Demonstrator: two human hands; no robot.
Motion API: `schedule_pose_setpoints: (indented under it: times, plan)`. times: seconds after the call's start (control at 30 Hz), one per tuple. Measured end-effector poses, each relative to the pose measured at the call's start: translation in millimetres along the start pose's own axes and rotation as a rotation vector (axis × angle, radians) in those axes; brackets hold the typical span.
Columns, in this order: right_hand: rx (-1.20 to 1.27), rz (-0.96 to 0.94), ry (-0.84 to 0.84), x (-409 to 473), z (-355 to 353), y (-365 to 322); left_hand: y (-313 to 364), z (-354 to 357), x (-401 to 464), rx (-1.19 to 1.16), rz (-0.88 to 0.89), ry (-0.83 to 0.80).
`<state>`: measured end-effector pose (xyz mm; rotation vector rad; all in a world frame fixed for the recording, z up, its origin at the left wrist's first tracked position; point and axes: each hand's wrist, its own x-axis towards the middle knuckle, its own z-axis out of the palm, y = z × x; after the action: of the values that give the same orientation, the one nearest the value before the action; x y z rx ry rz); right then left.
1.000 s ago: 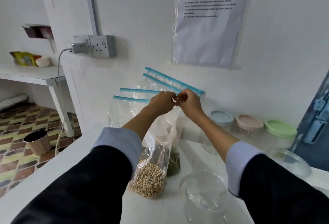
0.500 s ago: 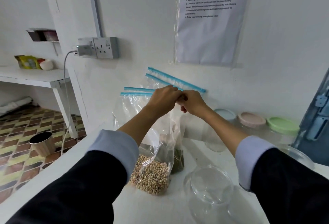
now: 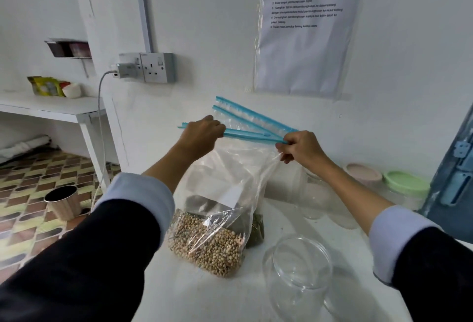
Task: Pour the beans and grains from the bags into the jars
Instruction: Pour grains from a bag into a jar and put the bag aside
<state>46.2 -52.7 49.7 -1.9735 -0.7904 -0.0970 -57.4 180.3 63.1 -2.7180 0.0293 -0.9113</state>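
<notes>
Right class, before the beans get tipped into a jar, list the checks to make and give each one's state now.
1. Both hands hold the bag's blue zip strip, left hand and right hand at opposite ends: ok.
2. Bag mouth fully open: cannot tell.
3. Open jar within reach, lid off: ok.
4. Bag of beans lifted over the jar: not ok, it rests on the table.
5. Other jars uncapped: not ok.
</notes>
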Motion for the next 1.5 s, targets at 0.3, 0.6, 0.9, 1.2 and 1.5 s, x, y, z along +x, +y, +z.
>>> schedule_pose_setpoints:
  times: [0.3, 0.6, 0.9, 1.2, 1.5]
  plan:
    - [0.020, 0.062, 0.056, -12.1, -0.4, 35.2, -44.7, -20.9, -25.4, 0.046, -0.296, -0.008]
    - [0.598, 0.045, -0.076, -37.2, 14.8, -23.5, 8.3, -39.3, -20.8, -0.667, -0.933, 0.079]
    - [0.670, 0.218, -0.464, -58.4, 61.3, -92.0, 33.4, -61.5, -42.3, -1.412, -0.975, -0.273]
    - [0.200, 0.197, -0.468, -24.5, 93.7, -115.2, 27.5, -63.0, -71.5, -1.543, -0.827, -0.193]
    - [0.122, 0.177, -0.578, -12.1, 82.6, -111.8, -0.6, -70.7, -91.6, -1.423, -0.899, -0.173]
